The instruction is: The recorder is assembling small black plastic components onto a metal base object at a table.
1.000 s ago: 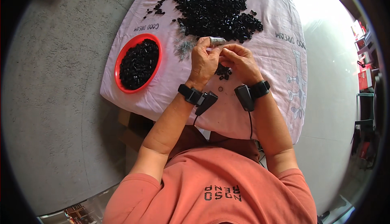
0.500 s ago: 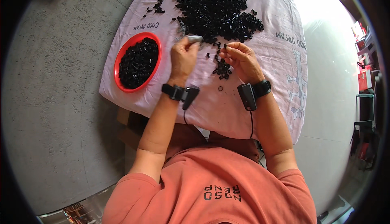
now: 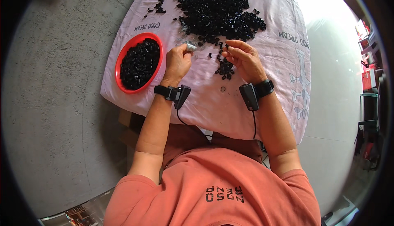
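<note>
My left hand point(image 3: 177, 65) is closed, its fingers curled together near the red bowl's right side. A pale silvery piece point(image 3: 191, 46) shows at its fingertips; I cannot make out whether it is held or wrapped round a finger. My right hand point(image 3: 246, 60) has thumb and index finger bent round a small black piece point(image 3: 226, 46). Below those fingertips lies a small cluster of black pieces point(image 3: 225, 69). Beyond both hands spreads a large heap of small, shiny black pieces point(image 3: 217, 8). Thin, clear strands point(image 3: 186, 34) lie at the heap's near left edge.
A red bowl point(image 3: 118, 76) filled with similar black pieces stands at the left on the pale pink cloth point(image 3: 197, 99). A small dark ring point(image 3: 223, 89) lies near the right wrist. Both wrists carry strapped black devices with cables. Red and dark items stand along the far right.
My left hand has moved left and slightly nearer to me, away from my right hand, with the silvery piece still at its fingertips. The right hand has barely moved.
</note>
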The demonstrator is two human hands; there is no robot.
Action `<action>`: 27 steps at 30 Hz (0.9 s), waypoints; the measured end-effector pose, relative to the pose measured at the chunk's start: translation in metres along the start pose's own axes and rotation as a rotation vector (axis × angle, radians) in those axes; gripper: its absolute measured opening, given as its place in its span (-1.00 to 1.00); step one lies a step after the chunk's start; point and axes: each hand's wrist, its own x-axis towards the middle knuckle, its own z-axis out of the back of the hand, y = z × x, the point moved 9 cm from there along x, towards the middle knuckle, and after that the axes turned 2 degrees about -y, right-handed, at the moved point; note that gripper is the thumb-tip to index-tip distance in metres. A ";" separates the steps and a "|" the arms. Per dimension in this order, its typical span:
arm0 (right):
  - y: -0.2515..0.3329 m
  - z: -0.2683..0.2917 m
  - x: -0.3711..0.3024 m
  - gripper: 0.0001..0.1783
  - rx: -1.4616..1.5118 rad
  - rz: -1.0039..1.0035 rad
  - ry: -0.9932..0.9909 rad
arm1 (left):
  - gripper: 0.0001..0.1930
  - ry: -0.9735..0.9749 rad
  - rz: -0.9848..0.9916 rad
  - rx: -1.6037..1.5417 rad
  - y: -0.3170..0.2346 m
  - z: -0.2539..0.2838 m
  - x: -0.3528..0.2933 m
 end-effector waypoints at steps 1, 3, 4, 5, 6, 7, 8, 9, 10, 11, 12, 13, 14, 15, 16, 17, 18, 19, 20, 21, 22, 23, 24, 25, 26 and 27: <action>0.000 -0.001 0.000 -0.79 -0.010 -0.003 -0.006 | -0.81 0.002 0.027 -0.004 0.002 0.002 0.001; -0.001 0.000 0.000 -0.78 -0.019 -0.007 -0.014 | -0.81 0.006 0.081 -0.013 0.005 0.006 0.003; -0.001 0.000 0.000 -0.79 -0.019 -0.006 -0.017 | -0.81 0.000 0.056 0.003 0.002 0.006 0.003; -0.001 0.000 0.000 -0.79 -0.020 -0.006 -0.019 | -0.81 -0.005 0.031 0.019 -0.001 0.006 0.003; -0.001 0.000 -0.001 -0.79 -0.020 -0.003 -0.018 | -0.81 -0.011 0.007 0.035 -0.004 0.005 0.003; -0.001 0.000 -0.001 -0.79 -0.021 -0.001 -0.018 | -0.82 -0.010 -0.001 0.050 -0.009 0.004 0.002; -0.001 0.001 -0.001 -0.79 -0.021 0.001 -0.018 | -0.82 -0.008 -0.009 0.066 -0.014 0.002 0.002; -0.002 0.001 -0.001 -0.79 -0.020 0.001 -0.014 | -0.83 -0.006 -0.016 0.081 -0.019 0.000 0.001; -0.002 0.001 -0.001 -0.79 -0.020 0.000 -0.010 | -0.83 0.008 -0.032 0.097 -0.022 -0.002 0.002; -0.002 0.000 -0.001 -0.80 -0.020 0.000 -0.007 | -0.83 0.021 -0.047 0.112 -0.024 -0.005 0.002; -0.001 0.000 -0.001 -0.80 -0.020 0.001 -0.005 | -0.83 0.035 -0.062 0.128 -0.026 -0.007 0.003; -0.001 0.000 -0.001 -0.80 -0.019 0.002 -0.001 | -0.83 0.029 -0.086 0.138 -0.027 -0.008 0.002; -0.001 -0.001 -0.001 -0.80 -0.017 0.003 0.002 | -0.83 0.023 -0.109 0.148 -0.027 -0.009 0.002; -0.001 -0.002 -0.001 -0.80 -0.020 0.003 0.003 | -0.82 0.017 -0.132 0.158 -0.027 -0.010 0.001; -0.001 -0.001 -0.001 -0.80 -0.024 0.003 -0.001 | -0.82 0.028 -0.109 0.160 -0.025 -0.012 0.001; -0.001 -0.001 -0.001 -0.80 -0.028 0.003 -0.004 | -0.81 0.038 -0.085 0.162 -0.022 -0.013 0.001; -0.001 -0.001 -0.002 -0.80 -0.028 0.000 -0.003 | -0.81 0.048 -0.061 0.164 -0.020 -0.014 0.000; -0.001 -0.002 -0.002 -0.80 -0.027 -0.004 0.000 | -0.80 0.046 -0.066 0.167 -0.021 -0.014 -0.001; -0.001 -0.003 -0.002 -0.80 -0.026 -0.008 0.003 | -0.79 0.044 -0.072 0.170 -0.022 -0.013 -0.002; -0.001 -0.003 -0.002 -0.80 -0.032 -0.008 0.007 | -0.77 0.042 -0.077 0.173 -0.023 -0.012 -0.003; -0.001 -0.003 -0.002 -0.80 -0.041 -0.007 0.011 | -0.77 0.034 -0.075 0.167 -0.023 -0.010 -0.003; -0.001 -0.004 -0.002 -0.80 -0.050 -0.007 0.014 | -0.77 0.026 -0.073 0.161 -0.024 -0.009 -0.003; -0.001 -0.004 -0.002 -0.81 -0.072 -0.005 0.012 | -0.76 0.017 -0.071 0.156 -0.024 -0.007 -0.003; -0.004 -0.002 -0.001 -0.81 -0.095 -0.005 0.007 | -0.77 0.020 -0.036 0.013 -0.027 -0.006 -0.003; -0.005 -0.001 -0.001 -0.80 -0.117 -0.005 0.003 | -0.77 0.022 0.000 -0.130 -0.031 -0.006 -0.002; -0.006 -0.001 -0.002 -0.80 -0.153 -0.011 0.007 | -0.78 0.025 0.037 -0.273 -0.035 -0.006 -0.001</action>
